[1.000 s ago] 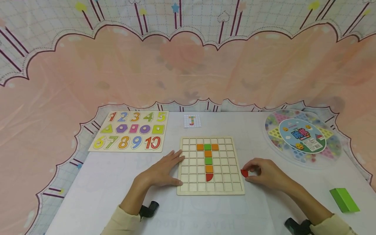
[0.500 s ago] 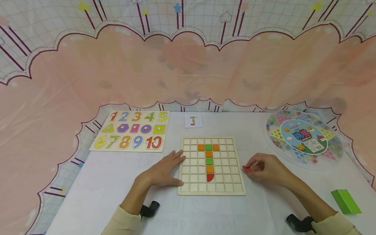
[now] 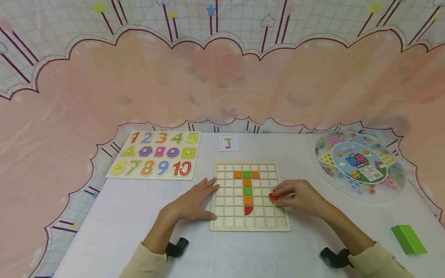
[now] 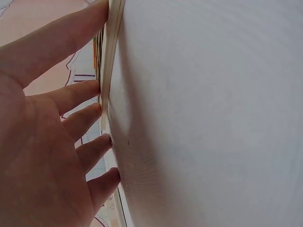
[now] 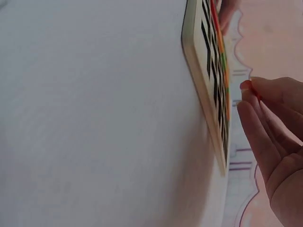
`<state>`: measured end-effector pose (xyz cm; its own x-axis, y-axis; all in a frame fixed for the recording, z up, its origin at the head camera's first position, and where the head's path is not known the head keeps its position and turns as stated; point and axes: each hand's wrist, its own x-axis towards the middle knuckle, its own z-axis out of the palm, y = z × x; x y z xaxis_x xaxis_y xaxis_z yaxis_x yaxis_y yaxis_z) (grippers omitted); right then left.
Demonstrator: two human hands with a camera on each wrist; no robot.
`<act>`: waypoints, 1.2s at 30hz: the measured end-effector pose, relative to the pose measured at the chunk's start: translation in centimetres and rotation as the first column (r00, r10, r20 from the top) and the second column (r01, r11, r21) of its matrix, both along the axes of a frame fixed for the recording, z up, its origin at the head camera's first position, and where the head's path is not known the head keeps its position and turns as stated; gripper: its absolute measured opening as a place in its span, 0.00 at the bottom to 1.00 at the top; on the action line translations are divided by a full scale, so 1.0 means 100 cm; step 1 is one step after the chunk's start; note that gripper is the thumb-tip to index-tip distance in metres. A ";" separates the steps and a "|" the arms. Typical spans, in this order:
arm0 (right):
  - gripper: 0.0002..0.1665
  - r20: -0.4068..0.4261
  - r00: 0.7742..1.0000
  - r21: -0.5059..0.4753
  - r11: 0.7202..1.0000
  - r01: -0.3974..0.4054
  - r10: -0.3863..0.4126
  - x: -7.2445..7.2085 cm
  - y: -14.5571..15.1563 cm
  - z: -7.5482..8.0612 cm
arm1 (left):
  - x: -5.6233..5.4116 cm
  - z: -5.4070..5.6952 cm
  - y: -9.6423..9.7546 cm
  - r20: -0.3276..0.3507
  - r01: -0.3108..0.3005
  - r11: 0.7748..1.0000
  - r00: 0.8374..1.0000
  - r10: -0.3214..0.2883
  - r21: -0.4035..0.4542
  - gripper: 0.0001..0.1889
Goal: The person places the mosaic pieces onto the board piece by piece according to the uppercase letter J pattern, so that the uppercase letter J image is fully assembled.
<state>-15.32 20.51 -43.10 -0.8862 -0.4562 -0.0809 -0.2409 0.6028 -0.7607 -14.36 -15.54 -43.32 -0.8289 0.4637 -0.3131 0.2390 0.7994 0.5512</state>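
A wooden grid board (image 3: 229,222) lies on the white table, with orange and green square tiles forming a T-like column. At the column's foot sits a red quarter-round tile (image 3: 248,210). My left hand (image 3: 191,200) rests along the board's left edge, fingers spread and thumb at the lower corner; the left wrist view shows the fingertips (image 4: 110,142) against the rim. Over the board's right side, my right hand (image 3: 302,197) pinches another red tile (image 3: 274,197) between thumb and fingers. The right wrist view shows that tile (image 5: 246,85) held above the board's surface.
Behind the board lies a small pattern card (image 3: 229,143) with a J-like figure. A number and shape puzzle (image 3: 153,155) is at the back left. On the right are a round clear tile box (image 3: 359,164) and a green block (image 3: 408,239).
My right hand has moved left with the red tile, from beside the board to over its right columns. The tile has turned in the fingers. My left hand has stayed in place.
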 end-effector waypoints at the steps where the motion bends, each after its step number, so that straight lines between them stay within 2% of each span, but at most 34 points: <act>1: 0.11 0.002 1.000 -0.005 1.000 -0.006 0.006 -0.001 -0.005 0.000 | 0.000 0.000 0.000 -0.001 0.002 1.000 1.000 -0.002 -0.003 0.47; 13: 0.08 0.032 0.994 -0.045 0.993 -0.107 0.109 0.002 -0.060 -0.007 | -0.001 -0.001 0.001 0.002 0.018 1.000 1.000 -0.018 0.008 0.47; 24: 0.09 0.026 0.980 -0.066 0.978 -0.197 0.199 0.002 -0.083 -0.006 | -0.001 0.000 0.000 -0.003 0.014 1.000 1.000 -0.014 -0.010 0.47; 29: 0.08 0.005 0.971 -0.013 0.971 -0.238 0.238 0.003 -0.088 -0.010 | -0.001 0.000 0.000 0.007 0.019 1.000 1.000 -0.019 -0.012 0.47; 36: 0.08 -0.042 0.968 0.050 0.968 -0.244 0.246 0.006 -0.092 -0.012 | -0.001 0.001 0.000 0.014 0.014 1.000 1.000 -0.014 -0.018 0.47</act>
<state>-14.73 11.26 -44.29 -0.7510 -0.6570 -0.0659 -0.4210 0.5533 -0.7188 -14.50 -15.56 -43.20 -0.8178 0.4693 -0.3333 0.2423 0.8059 0.5402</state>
